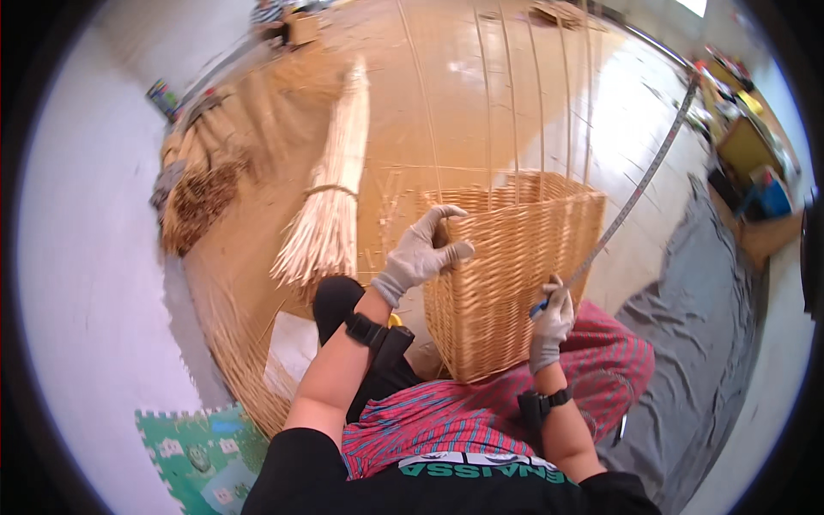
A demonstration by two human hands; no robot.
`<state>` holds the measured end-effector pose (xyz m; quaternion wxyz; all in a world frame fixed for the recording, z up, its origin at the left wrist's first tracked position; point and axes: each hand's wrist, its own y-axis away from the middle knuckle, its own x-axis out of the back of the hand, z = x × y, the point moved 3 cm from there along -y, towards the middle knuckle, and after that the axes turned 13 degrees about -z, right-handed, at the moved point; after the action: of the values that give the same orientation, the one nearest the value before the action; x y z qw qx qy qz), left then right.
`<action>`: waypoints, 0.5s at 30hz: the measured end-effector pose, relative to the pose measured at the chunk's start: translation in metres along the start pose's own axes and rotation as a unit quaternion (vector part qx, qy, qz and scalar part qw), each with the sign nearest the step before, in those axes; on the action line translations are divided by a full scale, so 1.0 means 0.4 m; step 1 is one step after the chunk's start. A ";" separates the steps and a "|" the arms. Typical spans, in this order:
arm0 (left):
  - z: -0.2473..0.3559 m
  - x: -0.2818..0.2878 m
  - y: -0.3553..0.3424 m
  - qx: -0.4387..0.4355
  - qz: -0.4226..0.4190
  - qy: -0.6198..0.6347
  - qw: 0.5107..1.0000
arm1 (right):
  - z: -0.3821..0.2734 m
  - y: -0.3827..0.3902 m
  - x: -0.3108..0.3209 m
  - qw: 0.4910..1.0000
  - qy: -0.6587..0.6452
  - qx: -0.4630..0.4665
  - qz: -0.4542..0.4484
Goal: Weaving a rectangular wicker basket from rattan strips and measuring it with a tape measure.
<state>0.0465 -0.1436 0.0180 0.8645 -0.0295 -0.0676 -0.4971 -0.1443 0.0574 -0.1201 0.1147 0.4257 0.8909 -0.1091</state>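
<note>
A woven wicker basket (493,292) stands tilted on my lap, with several long thin rods (515,112) rising from its rim. My left hand (421,253), in a pale work glove, grips the basket's upper left corner, the thumb on the front face and the fingers at the rim. Low on the basket's right front side, my gloved right hand (554,326) is closed on a tape measure. The metal blade (637,197) of the tape measure slants up and away to the right, past the basket's corner. Something blue (538,307) shows at the right hand's fingertips; its shape is partly hidden.
A tied bundle of pale rods (330,189) lies left of the basket. Darker bundles (202,189) rest by the left wall, with loose rods (245,352) nearer me. Grey cloth (678,343) covers the floor at right. Clutter (760,146) lines the right wall. A person (270,19) sits far back.
</note>
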 end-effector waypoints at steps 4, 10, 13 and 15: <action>0.130 -0.198 -0.019 0.029 -0.089 0.007 0.996 | -0.018 0.017 0.109 0.995 -0.027 -0.085 0.041; 0.185 -0.453 -0.051 -0.114 -0.114 -0.170 0.972 | 0.067 -0.027 0.284 0.993 -0.047 -0.053 0.096; 0.205 -0.551 -0.045 -0.130 -0.055 -0.359 0.923 | 0.165 -0.038 0.302 0.981 -0.158 -0.094 0.058; 0.194 -0.621 -0.073 -0.064 -0.044 -0.434 0.898 | 0.263 -0.063 0.387 0.963 -0.223 -0.060 0.142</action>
<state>-0.1088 0.0632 0.0578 0.7230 -0.2943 -0.4051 -0.4760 -0.2469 0.1249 -0.2638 0.3499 0.5048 0.7783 -0.1303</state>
